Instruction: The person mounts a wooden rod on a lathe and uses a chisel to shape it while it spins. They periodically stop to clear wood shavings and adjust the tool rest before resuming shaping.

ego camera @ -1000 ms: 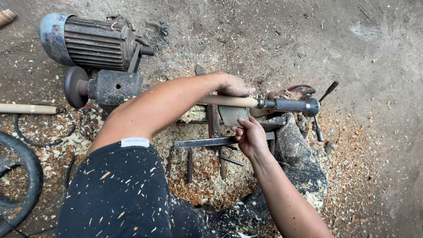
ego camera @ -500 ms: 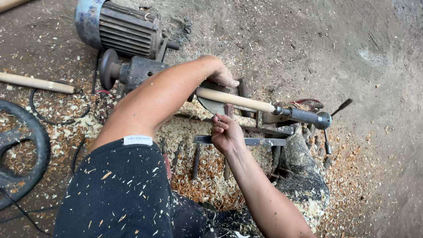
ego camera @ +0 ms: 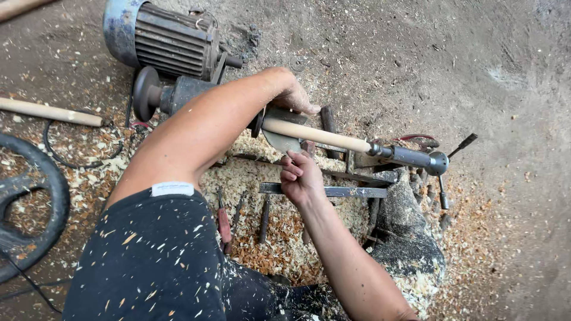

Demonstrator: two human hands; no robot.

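Hands at a floor lathe, one on each side of a pale dowel.

Head view: left hand (ego camera: pixel 295 97) loosely curled just behind the dowel (ego camera: pixel 315 135), fingers touching its near-motor end; right hand (ego camera: pixel 301 176) bunched just below, pinching something too small to tell. Dowel lying level between chuck and tailstock (ego camera: pixel 416 158), motor (ego camera: pixel 166 38) beyond, shavings (ego camera: pixel 262 178) heaped beneath.

Small white rectangular label (ego camera: pixel 172 189) on dark sleeve (writing too small)
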